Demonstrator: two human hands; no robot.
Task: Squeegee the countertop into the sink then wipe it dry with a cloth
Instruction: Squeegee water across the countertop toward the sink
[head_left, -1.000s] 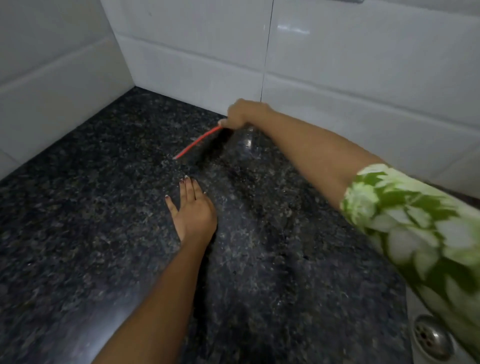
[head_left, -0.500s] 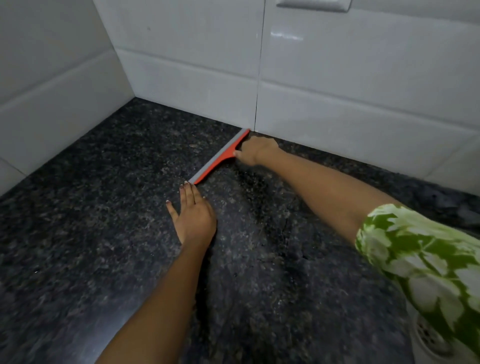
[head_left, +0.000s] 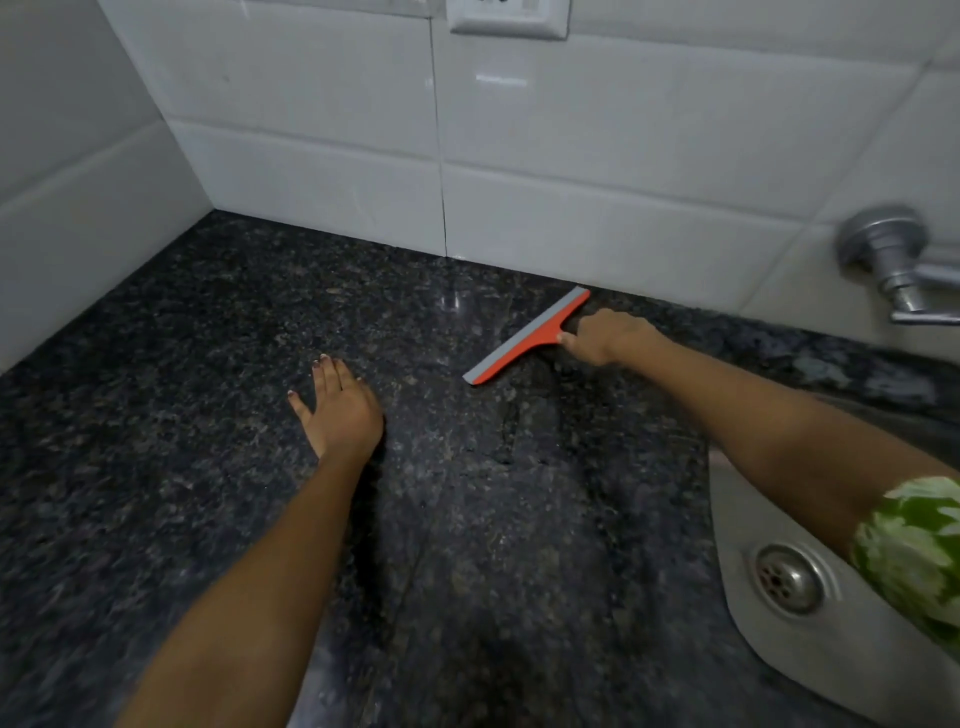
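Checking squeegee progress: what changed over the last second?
The right hand brought the orange squeegee with the grey blade down onto the black granite countertop and drew it toward the steel sink. Its grip held; the left hand stayed flat.

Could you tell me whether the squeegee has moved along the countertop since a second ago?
Yes. The squeegee, held by the right hand, was left of the vertical tile joint; now it lies right of it, nearer the sink.

The countertop (head_left: 208, 415) is dark speckled polished stone, the far wall tiles (head_left: 571, 130) glossy white, the tap (head_left: 883, 260) and right-hand sink (head_left: 753, 509) dull metal, and the squeegee (head_left: 527, 338) smooth orange plastic.
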